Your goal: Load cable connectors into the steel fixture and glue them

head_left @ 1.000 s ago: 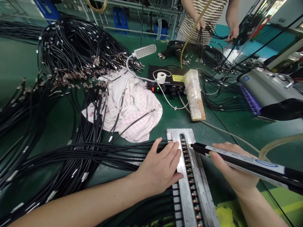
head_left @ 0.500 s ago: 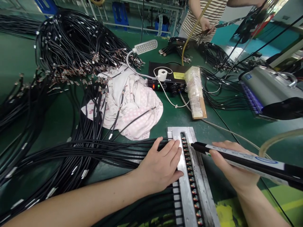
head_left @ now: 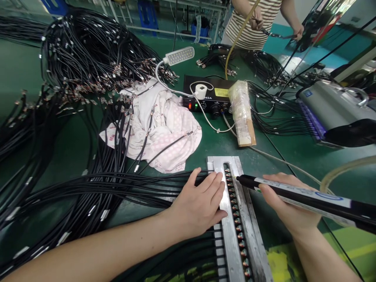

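Note:
A slotted metal fixture (head_left: 232,235) lies lengthwise before me, with a row of small wire ends (head_left: 235,207) showing in its slot. Black cables (head_left: 123,186) run into its left side. My left hand (head_left: 201,205) rests flat on the fixture's left bar and the cables, fingers stretched out. In my right hand (head_left: 289,205) is a black dispensing syringe (head_left: 305,196) with a white label, held like a pen. Its fine tip points left, at the slot's right edge near the far end; whether it touches I cannot tell.
A crumpled pinkish cloth (head_left: 167,129) lies beyond the cables. Behind the fixture stand a black control box (head_left: 208,96), a small lamp (head_left: 179,56) and a wrapped block (head_left: 243,113). A grey machine (head_left: 340,105) is at right. Across the table a person (head_left: 249,27) handles cables.
My hands and the syringe stay almost in place over the fixture. The view shifts slightly. Across the table, the person's hands have moved, drawing a cable between them.

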Demonstrator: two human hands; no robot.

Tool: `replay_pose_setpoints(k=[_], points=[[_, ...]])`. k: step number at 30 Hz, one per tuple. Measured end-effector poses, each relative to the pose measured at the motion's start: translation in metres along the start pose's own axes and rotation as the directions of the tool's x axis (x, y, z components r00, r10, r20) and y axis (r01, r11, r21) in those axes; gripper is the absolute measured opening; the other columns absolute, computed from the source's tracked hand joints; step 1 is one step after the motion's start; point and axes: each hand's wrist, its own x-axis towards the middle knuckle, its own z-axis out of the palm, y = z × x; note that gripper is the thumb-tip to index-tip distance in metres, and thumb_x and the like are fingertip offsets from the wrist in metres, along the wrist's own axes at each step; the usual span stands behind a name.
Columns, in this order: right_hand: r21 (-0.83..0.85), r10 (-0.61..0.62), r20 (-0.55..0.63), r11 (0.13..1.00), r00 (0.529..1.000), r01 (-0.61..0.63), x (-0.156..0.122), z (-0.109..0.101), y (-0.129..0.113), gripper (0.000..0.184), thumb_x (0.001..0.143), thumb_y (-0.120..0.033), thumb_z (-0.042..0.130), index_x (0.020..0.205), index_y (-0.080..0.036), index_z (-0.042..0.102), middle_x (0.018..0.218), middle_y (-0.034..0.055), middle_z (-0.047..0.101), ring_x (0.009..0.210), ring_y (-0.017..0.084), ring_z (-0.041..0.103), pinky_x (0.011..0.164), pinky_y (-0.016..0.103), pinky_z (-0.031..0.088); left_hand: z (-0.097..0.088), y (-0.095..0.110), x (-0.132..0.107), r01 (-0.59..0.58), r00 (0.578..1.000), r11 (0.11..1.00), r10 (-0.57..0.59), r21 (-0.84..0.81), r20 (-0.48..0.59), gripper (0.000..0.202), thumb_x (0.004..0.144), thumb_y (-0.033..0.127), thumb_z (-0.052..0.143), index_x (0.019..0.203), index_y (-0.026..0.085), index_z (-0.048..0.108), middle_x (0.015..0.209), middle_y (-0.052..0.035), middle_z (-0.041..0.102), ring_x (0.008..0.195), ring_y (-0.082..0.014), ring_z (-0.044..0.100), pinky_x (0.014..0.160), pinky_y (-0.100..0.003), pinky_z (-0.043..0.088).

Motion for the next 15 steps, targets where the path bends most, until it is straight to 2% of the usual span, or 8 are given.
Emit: replay_pose_setpoints(k=[11,15], points=[[-0.031,-0.024,0.003,0.999,1.0,0.024,-0.0015,-0.0004,0.002,0.009,0.075,-0.033,0.064,0.077,-0.024,0.064,0.07,-0.0009,0.069,0.059,0.017,0.065,0.056,0.028,0.053,-0.0012,-0.0001,0.0006,0.005,1.0,1.0,-0.005,0.005,0.022,0.051,0.095,0.044,0.028,0.127,0.008,0.045,0.136,-0.0152,0.043,0.125,-0.0269,0.034,0.1,-0.053,0.025],[0.039,0.013,-0.015,0.999,1.0,-0.013,-0.0034,-0.0019,0.0035,0.007,0.073,-0.03,0.066,0.076,-0.024,0.065,0.07,-0.001,0.068,0.059,0.017,0.064,0.056,0.028,0.053,-0.0001,-0.0007,0.0001,0.001,1.0,1.0,-0.001,0.005,0.016,0.052,0.095,0.044,0.028,0.127,0.007,0.044,0.136,-0.0149,0.043,0.125,-0.0269,0.035,0.1,-0.052,0.026]])
